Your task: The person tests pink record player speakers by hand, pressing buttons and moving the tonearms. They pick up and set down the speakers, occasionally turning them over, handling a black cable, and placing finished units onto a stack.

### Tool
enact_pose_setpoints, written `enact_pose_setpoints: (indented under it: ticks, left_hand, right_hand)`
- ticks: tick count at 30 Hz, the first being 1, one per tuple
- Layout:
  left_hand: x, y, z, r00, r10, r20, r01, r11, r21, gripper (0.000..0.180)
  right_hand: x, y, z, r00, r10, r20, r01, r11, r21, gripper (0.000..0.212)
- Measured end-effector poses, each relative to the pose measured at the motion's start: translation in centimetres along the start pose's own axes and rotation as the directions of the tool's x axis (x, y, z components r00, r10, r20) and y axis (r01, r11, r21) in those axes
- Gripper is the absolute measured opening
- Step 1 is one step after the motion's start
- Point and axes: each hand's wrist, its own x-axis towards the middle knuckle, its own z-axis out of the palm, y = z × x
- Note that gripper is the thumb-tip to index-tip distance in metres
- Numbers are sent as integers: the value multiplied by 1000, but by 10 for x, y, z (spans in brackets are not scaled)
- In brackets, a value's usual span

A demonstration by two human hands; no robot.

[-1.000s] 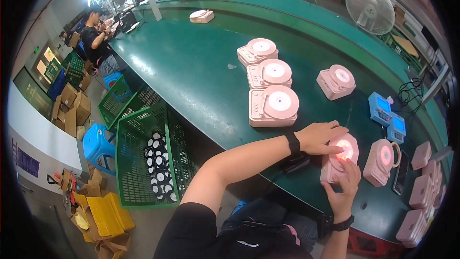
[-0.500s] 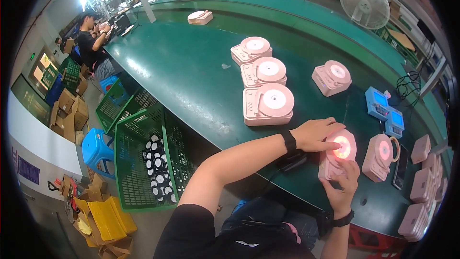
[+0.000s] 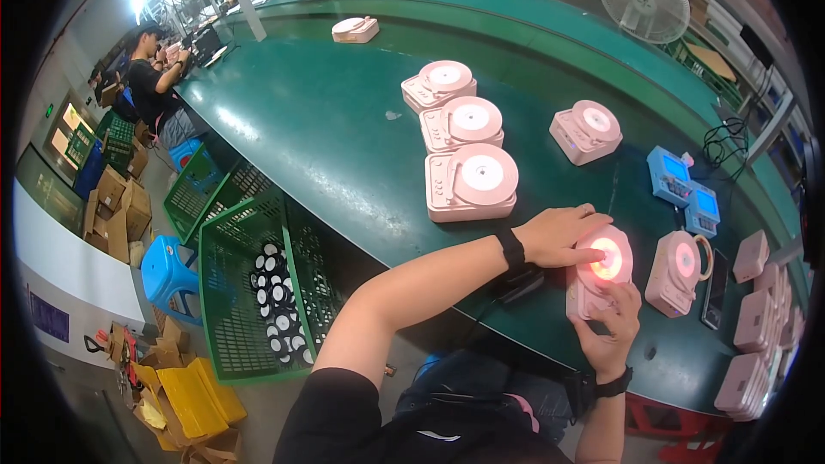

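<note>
A small pink record player (image 3: pixel 586 290) with a disc glowing red-white lies on the green table in front of me. My left hand (image 3: pixel 559 237) grips its far left side, fingers over the top edge and thumb resting on the lit disc. At its near right side, my right hand (image 3: pixel 612 326) is curled round the body, fingertips by the disc. Just right of it rests another pink record player (image 3: pixel 673 273), its disc unlit. Beyond, on the left, three more form a row, the nearest a pink record player (image 3: pixel 472 182). One more pink record player (image 3: pixel 586 132) stands farther back.
Two blue meters with screens (image 3: pixel 685 192), a dark phone (image 3: pixel 715 290) and stacked pink cases (image 3: pixel 754 320) are to the right. Green crates (image 3: pixel 225 301) with black-and-white round parts stand left of the table, near a blue stool (image 3: pixel 169 268). A co-worker (image 3: pixel 153 86) sits far left.
The view has shifted slightly, so the table things sit a little farther left. Both hands keep their hold on the lit record player; my left thumb remains on its disc.
</note>
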Motion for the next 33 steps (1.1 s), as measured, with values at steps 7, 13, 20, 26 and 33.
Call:
enact_pose_setpoints:
  ticks: [7, 13, 20, 26, 33]
  left_hand:
    - [6, 3, 1, 998, 51, 26, -51, 999, -14, 63]
    - [6, -4, -6, 998, 51, 38, -45, 990, -136, 59]
    - [15, -4, 3, 993, 120, -12, -118, 952, -283, 64]
    - [12, 24, -4, 995, 87, 52, -75, 978, -195, 75]
    - [13, 13, 4, 999, 1, 35, 3, 995, -100, 73]
  right_hand:
    - [-10, 3, -3, 996, 45, -78, -44, 999, 10, 28]
    - [3, 8, -4, 992, 22, -125, -9, 995, 101, 30]
    - [-3, 22, -22, 964, 206, -170, -120, 903, 413, 27]
    - [-13, 44, -24, 923, 353, -152, -130, 659, 741, 23]
    - [-12, 46, -25, 888, 452, -83, -173, 497, 850, 34]
